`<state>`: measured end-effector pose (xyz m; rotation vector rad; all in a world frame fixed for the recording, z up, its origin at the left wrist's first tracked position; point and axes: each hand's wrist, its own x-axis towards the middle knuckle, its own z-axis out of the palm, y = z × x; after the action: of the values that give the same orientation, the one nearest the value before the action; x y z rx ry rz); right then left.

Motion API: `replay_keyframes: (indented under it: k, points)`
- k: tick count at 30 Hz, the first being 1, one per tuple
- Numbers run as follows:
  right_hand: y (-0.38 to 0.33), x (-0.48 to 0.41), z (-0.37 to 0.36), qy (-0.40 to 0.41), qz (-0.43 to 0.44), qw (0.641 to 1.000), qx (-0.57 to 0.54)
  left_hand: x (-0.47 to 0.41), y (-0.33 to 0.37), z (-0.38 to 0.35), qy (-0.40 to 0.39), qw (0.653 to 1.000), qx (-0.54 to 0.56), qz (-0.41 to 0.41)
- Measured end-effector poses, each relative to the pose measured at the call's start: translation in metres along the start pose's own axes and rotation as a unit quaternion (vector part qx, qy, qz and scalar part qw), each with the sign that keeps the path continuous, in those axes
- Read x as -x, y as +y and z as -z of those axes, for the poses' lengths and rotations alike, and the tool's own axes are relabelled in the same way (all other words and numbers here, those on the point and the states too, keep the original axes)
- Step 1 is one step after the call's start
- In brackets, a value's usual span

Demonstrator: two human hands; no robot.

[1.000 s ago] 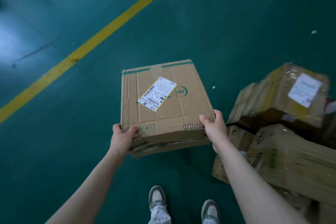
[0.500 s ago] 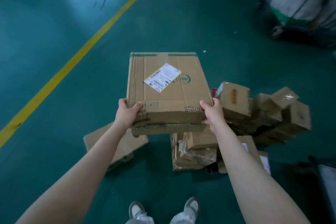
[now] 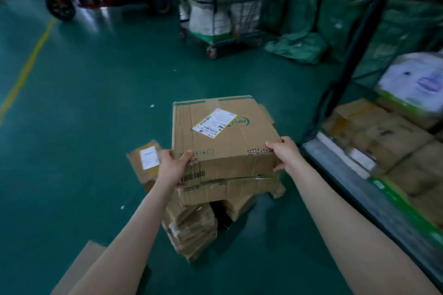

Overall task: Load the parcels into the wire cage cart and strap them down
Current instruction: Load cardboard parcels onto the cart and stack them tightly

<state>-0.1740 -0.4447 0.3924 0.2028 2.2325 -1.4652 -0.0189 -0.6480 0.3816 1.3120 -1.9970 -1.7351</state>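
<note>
At the right edge of the frame stands the wire cage cart, its dark corner post slanting toward the upper right, with brown parcels and a white-wrapped package stacked inside it. Directly below your arms, a pile of parcels sits on the green floor. A small parcel with a white label lies just left of your left hand, and a flat sheet of cardboard shows at the lower left. At the top centre stands another wheeled cage, blurred, holding white sacks, with green bags to its right.

You hold the box in the middle of the frame, above the pile and left of the cart's near edge. It is brown, creased and taped, with a white shipping label on top. Your left hand grips its near left corner and your right hand grips its near right corner.

Open floor spreads to the left, as far as a yellow line.
</note>
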Motion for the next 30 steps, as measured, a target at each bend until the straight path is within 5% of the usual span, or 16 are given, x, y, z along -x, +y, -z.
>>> replay_keyframes:
  k: [13, 30]
  points:
    - [0.103, -0.013, 0.295, 0.21, -0.118, 0.963, -0.121, 0.069, 0.074, -0.303, -0.244, 0.961, -0.118, -0.051]
    - [0.172, -0.11, 0.499, 0.392, -0.198, 0.875, -0.205, 0.07, 0.159, -0.622, -0.433, 0.857, -0.247, -0.133]
